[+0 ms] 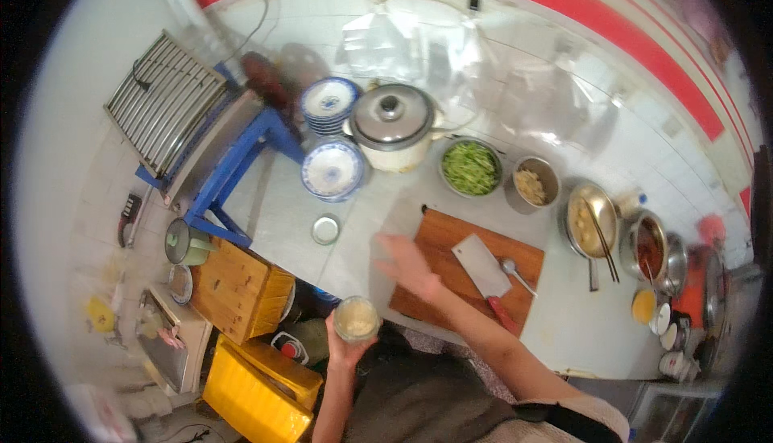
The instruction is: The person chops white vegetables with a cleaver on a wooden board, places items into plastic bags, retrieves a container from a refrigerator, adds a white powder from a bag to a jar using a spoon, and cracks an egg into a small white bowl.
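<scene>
My left hand [345, 346] is wrapped around a glass jar [357, 320] in front of my body. The jar has no lid on and holds a pale, crumbly-looking substance. My right hand [407, 265] is empty and blurred, its fingers apart, over the left edge of a wooden cutting board [441, 232]. Right of it on the board lie a cleaver [481, 262] with a red handle and a metal spoon [510, 267]. A round lid-like piece [326, 229] rests on the table, left of my right hand.
Along the wall stand stacked blue-and-white bowls [332, 168], a lidded electric cooker [392, 117], a bowl of shredded green vegetable [471, 167] and a metal pot [534, 183]. Rightward are a pan with chopsticks [589, 219] and a bowl of red sauce [647, 244]. A blue stool [241, 165] borders the left.
</scene>
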`<state>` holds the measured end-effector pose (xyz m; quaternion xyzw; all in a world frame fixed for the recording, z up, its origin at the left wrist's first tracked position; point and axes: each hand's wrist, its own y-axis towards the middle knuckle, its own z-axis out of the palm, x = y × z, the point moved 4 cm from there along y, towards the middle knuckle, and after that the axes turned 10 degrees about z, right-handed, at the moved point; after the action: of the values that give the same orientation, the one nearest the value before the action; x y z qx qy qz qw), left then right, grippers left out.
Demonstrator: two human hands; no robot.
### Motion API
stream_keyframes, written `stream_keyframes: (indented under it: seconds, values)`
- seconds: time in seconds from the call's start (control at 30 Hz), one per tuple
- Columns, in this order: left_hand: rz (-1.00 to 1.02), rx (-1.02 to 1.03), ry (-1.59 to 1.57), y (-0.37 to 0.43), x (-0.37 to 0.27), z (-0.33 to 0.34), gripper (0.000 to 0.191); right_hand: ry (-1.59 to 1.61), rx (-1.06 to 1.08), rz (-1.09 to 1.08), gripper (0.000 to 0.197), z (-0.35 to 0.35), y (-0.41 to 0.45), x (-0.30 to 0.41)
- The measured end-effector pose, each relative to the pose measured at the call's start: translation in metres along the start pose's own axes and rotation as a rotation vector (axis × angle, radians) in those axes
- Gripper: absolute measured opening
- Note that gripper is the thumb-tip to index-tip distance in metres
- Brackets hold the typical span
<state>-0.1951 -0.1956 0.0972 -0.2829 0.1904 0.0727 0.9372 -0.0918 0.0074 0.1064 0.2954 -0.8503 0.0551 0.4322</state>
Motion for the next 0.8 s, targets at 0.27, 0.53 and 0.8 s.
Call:
stream_keyframes:
  seconds: [0.27,0.53,0.8]
  values:
    - [0.095,-0.09,0.03,0.024,-0.075,-0.046,0.076,-0.626,0.355,-0.07,0.072,0.24,0.158,0.006]
    - [-0.099,0.067,0.207,0.066,-0.061,0.0,0.066,0.881,0.214,0.621,0.053,0.033,0.073,0.021]
    - [-0.218,0.349,0.398,0.017,0.067,0.132,0.072,1.173,-0.598,0.243,0.037,-0.156,-0.135,0.054]
